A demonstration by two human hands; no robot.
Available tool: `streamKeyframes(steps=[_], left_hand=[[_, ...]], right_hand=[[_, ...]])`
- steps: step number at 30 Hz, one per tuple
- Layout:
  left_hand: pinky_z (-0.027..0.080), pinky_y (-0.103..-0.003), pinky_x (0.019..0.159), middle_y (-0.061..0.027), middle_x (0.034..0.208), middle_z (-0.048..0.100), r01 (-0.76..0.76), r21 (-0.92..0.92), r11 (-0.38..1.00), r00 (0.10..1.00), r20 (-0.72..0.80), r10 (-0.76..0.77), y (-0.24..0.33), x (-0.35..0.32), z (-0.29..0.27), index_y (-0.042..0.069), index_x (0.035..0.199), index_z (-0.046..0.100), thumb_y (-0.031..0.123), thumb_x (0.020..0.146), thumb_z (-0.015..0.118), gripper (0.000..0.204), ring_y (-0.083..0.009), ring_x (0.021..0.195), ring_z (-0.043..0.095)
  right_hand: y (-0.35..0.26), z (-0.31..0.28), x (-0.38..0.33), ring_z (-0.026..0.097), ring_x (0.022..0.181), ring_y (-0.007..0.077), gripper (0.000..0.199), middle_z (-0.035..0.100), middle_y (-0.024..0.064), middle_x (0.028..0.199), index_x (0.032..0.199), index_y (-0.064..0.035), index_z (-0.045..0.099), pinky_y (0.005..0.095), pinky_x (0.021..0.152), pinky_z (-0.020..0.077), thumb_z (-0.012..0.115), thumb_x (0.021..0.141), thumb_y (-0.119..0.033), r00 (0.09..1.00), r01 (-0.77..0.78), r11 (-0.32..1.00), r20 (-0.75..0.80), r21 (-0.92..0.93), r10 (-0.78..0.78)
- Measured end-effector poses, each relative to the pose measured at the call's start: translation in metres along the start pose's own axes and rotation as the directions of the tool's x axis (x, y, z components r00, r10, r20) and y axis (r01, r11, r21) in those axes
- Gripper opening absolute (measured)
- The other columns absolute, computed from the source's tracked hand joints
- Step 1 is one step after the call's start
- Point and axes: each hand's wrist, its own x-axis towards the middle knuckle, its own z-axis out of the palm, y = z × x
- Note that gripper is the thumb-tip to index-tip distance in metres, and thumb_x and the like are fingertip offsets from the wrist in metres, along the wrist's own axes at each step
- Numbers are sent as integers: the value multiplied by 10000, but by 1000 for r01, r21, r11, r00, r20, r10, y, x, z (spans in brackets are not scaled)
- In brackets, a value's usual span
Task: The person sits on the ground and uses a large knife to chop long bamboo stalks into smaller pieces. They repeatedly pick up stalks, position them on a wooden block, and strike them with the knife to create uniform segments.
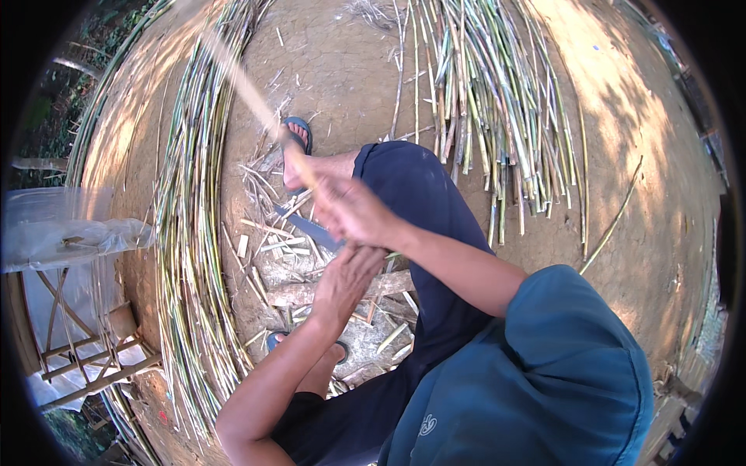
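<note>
A long, pale bamboo stick (252, 97), smeared by motion, slants from the upper left down into my right hand (353, 210), whose fingers are closed round it. Just below, my left hand (346, 279) is closed beside my right wrist. From between the hands a dark, flat knife blade (311, 231) sticks out toward my sandalled foot (296, 147). The blade runs back to my left hand; its handle is hidden there. A short piece of log (299, 293) lies on the ground under my hands.
Split slivers and chips (284, 245) litter the ground round my feet. One long bundle of thin canes (190, 217) lies to the left, and another bundle of canes (497, 101) spreads out at the far right. A bamboo frame (85, 349) with plastic sheeting (70, 237) stands at the left edge.
</note>
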Motion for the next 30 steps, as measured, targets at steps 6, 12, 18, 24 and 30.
streamKeyframes(steps=[6, 12, 18, 24, 30], left_hand=[[260, -443, 1171, -97, 1459, 423, -3, -647, 762, 972, -180, -149, -26, -19, 8, 115, 1304, 545, 189, 848, 586, 463, -258, 1426, 307], [405, -424, 1059, -131, 1263, 557, 547, -682, 485, 835, 481, -267, -24, -162, 145, 82, 1122, 642, 190, 809, 666, 332, -299, 1298, 446], [485, -419, 970, -155, 1094, 671, 880, -455, 134, 471, 871, -138, 4, -294, 272, 104, 1057, 694, 233, 791, 679, 296, -344, 1084, 610], [473, -444, 978, -163, 1189, 611, 921, -359, -153, 223, 805, -550, 4, -326, 364, 95, 1055, 691, 237, 802, 652, 293, -355, 1161, 556], [334, -478, 1117, -224, 1398, 432, 914, -247, -323, -120, 594, -795, -79, -271, 451, 15, 1433, 371, 402, 768, 723, 846, -396, 1319, 401]], right_hand=[[-78, -215, -30, 293, 445, 17, 404, 306, -106, 565, 1310, -91, 569, 198, 380, 240, 426, 1051, -367, 588, -116, 838, -716, -534, -375], [-94, -414, -71, 551, 787, 191, 465, 593, 107, 872, 1291, -71, 612, 356, 709, 438, 398, 1020, -383, 428, -657, 429, -775, -620, -464], [-56, -495, -99, 526, 1203, 428, 615, 538, 289, 1315, 1395, -48, 493, 480, 1021, 401, 492, 954, -476, 305, -948, -83, -797, -309, -522], [4, -301, -46, 534, 1122, 301, 424, 530, 203, 1259, 1297, -12, 549, 396, 975, 426, 581, 964, -273, 508, -641, 136, -550, -755, -663], [-11, -124, 10, 516, 1133, 203, 280, 499, 132, 1262, 1200, 8, 556, 317, 929, 425, 575, 981, -164, 669, -69, 310, -274, -948, -691]])
